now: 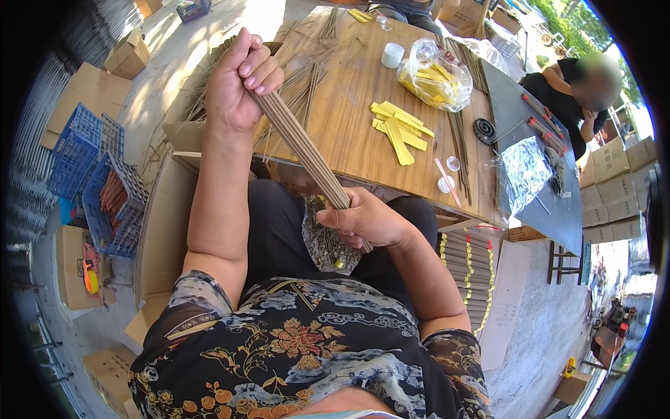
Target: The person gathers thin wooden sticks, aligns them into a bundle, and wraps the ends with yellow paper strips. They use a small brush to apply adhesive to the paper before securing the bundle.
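Note:
A bundle of thin brown incense sticks slants across my lap, its upper end toward the left. My left hand is closed round the upper end, raised above the table's near left corner. Lower down, my right hand grips the other end over my right thigh. On the wooden table, loose incense sticks lie scattered beyond my left hand. Yellow paper strips are piled right of the bundle. Close to the table's near right edge sits a small white pot with a pink stick across it.
A clear bag of yellow strips and a white jar stand farther back. Yellow-banded stick bundles lie at lower right. Blue crates and cardboard boxes are at left. Another person sits by the grey table.

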`<move>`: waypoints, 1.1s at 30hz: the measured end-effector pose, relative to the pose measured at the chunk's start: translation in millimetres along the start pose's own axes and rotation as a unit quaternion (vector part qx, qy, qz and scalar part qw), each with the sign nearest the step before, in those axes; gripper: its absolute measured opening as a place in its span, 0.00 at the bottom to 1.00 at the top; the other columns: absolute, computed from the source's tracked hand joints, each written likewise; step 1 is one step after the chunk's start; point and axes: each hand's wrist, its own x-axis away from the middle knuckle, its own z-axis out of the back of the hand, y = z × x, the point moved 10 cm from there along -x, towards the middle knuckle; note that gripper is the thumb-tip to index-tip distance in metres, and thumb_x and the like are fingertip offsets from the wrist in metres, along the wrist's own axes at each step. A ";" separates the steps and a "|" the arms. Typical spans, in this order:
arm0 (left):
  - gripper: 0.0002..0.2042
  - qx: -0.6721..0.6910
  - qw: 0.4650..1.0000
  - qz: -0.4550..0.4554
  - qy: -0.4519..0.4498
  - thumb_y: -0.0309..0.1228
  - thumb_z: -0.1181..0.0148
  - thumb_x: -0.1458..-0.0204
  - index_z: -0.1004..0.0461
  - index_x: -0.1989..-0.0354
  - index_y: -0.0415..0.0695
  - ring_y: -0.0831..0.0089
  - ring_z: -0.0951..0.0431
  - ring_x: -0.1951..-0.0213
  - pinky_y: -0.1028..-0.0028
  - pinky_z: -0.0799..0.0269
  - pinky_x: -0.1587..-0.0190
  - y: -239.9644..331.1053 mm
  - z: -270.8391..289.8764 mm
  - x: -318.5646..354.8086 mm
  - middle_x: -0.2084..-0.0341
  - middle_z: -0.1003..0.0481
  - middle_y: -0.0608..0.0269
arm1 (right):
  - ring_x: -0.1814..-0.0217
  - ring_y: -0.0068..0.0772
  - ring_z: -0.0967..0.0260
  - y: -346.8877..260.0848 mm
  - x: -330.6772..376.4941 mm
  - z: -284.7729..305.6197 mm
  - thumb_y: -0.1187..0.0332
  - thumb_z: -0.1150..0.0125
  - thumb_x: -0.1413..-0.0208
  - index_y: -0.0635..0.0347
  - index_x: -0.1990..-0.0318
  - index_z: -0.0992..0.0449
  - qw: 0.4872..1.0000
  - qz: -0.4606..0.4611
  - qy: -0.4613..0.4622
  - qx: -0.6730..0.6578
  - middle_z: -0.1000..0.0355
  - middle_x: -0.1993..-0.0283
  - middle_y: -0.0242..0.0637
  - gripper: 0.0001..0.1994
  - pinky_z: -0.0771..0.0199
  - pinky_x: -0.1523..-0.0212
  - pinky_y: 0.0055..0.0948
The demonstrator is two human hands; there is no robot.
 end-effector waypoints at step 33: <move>0.07 -0.377 0.911 -0.163 0.036 0.25 0.44 0.52 0.31 0.68 0.35 0.86 0.43 0.91 0.83 0.46 0.89 -44.8 -80.1 -11.8 0.93 0.39 0.72 | 0.63 0.45 0.32 -93.8 -30.8 98.4 0.58 0.37 0.60 0.64 0.63 0.30 0.829 0.195 0.395 0.345 0.30 0.68 0.48 0.20 0.34 0.60 0.37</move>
